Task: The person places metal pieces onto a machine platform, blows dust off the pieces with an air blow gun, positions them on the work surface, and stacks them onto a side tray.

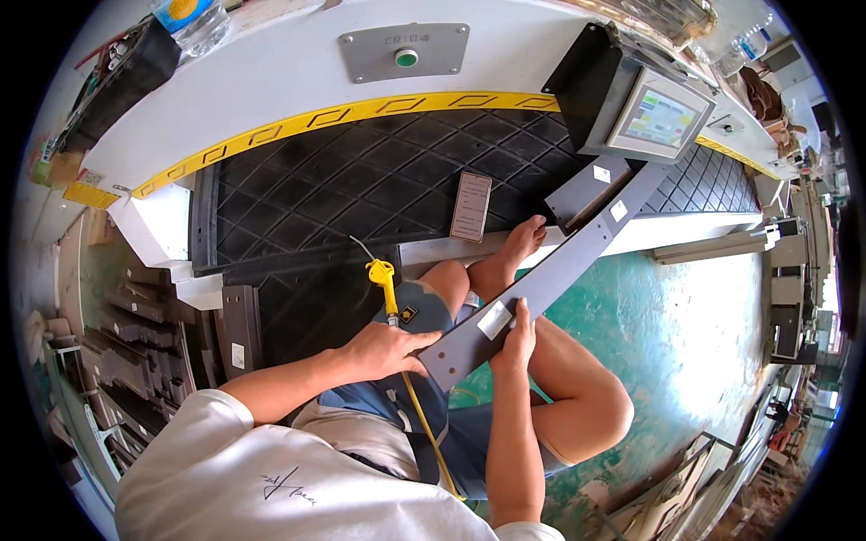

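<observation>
Head view: a long, narrow grey board (550, 278) slants across the lap, running from just beside the left hand (379, 350) out past the right hand (516, 341), its far part passing over the edge of the black padded counter (307, 198). The right hand is closed around the board's near part, thumb on the upper face next to a white label (494, 319) and fingers wrapped under the long edge. The left hand is curled, its fingertips at the board's near end; a yellow air gun (382, 274) stands just beyond its knuckles, and I cannot tell whether that hand grips the gun, its hose (424, 415) or the board's corner. Farther out from the right hand, a second grey panel (577, 197) lies alongside the board's far part. By its look the board should be stiff and moderately light, though its length would make the far end swing if held only near one end. The flat, smooth face may slip under a dry thumb, and the corners and the drilled near end look likeliest to chip. Taking both long edges, hands well spread and clear of holes and labels, seems the steadiest hold.
</observation>
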Motion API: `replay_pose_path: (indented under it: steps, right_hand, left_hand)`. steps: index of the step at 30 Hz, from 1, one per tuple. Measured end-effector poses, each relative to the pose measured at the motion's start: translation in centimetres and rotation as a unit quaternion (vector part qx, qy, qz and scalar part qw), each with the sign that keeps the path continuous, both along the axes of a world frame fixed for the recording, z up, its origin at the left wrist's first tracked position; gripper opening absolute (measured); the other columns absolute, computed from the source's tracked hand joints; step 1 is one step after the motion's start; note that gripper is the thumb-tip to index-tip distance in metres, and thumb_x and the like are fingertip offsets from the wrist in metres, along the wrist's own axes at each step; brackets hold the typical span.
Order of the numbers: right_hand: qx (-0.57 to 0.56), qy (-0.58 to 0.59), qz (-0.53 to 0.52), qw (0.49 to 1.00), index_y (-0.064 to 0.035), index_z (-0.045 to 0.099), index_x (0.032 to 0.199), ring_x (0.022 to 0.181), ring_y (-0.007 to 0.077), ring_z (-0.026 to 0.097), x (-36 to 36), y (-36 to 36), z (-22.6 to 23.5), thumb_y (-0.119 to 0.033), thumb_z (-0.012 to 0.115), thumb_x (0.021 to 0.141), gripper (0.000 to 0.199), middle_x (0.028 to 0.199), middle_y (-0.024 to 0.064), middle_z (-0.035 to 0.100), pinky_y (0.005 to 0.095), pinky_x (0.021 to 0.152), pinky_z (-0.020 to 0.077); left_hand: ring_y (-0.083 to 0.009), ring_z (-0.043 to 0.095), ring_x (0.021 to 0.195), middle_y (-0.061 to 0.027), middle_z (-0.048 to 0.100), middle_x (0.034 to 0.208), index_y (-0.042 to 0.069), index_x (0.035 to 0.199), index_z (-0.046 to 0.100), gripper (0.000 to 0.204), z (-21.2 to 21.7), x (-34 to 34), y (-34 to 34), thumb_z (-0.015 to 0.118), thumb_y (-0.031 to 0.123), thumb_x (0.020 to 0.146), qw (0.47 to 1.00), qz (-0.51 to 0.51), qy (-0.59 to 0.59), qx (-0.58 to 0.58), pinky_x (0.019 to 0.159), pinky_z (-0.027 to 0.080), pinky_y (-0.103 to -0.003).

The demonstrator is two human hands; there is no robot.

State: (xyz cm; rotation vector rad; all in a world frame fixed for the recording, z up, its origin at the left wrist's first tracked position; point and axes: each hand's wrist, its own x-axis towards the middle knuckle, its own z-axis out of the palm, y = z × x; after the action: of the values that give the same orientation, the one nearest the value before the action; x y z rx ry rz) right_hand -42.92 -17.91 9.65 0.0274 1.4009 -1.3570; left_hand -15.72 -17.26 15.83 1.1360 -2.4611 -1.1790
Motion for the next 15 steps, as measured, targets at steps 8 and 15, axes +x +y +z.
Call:
replay_pose_path:
  steps: [8,15]
  right_hand:
    - [-0.012,0.098,-0.014,0.995,-0.0056,0.043,0.159,0.127,0.0233,0.06,3.3,2.3,0.6,-0.021,0.071,0.106,0.061,0.143,0.0101,0.061,0.0402,0.109,0.0493]
    - [-0.025,0.204,0.056,0.977,0.0017,0.052,0.146,0.103,0.0241,0.069,-9.3,-10.4,-1.3,-0.023,0.084,0.096,0.064,0.126,0.013,0.068,0.0377,0.087,0.0586]
  left_hand:
    - [-0.0324,0.078,0.081,-0.014,0.08,0.091,0.01,0.139,0.071,0.049,-0.8,-3.0,-1.4,0.079,0.036,0.097,0.992,0.117,0.044,0.011,0.072,0.061,-0.041]
    - [-0.0127,0.076,0.077,-0.0097,0.082,0.091,0.005,0.133,0.073,0.033,-2.1,8.2,0.6,0.075,0.012,0.101,0.929,0.355,0.079,0.071,0.072,0.06,-0.03]
